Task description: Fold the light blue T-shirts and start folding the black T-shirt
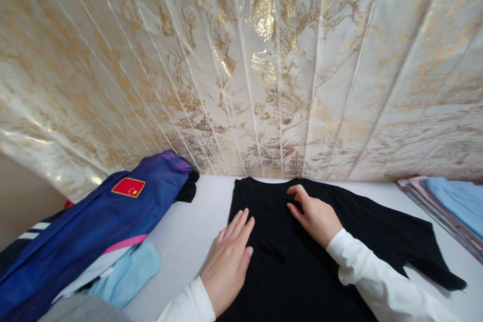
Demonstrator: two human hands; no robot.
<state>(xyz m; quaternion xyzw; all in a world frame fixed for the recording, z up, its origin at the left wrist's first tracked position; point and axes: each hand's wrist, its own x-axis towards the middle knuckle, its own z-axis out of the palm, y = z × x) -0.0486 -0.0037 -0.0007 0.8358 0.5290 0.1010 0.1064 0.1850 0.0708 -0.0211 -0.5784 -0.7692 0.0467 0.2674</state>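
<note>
A black short-sleeved T-shirt (287, 282) lies spread on the white table, its neckline at the far edge. One sleeve stretches out to the right; on the left the shirt ends in a straight edge with no sleeve showing. My left hand (231, 254) rests on that left part, fingers extended and palm down. Over the upper middle, just below the neckline, is my right hand (313, 213), its fingers bent and the thumb apart from the index finger. Nothing shows between them. A small crease in the black cloth lies between my hands.
At left is a heap of clothes with a blue jersey (151, 211) bearing a red flag patch, and a light blue garment (132, 271) under it. Folded clothes (456, 201) are stacked at right. A gold-patterned curtain (241, 70) hangs behind the white table (173, 246).
</note>
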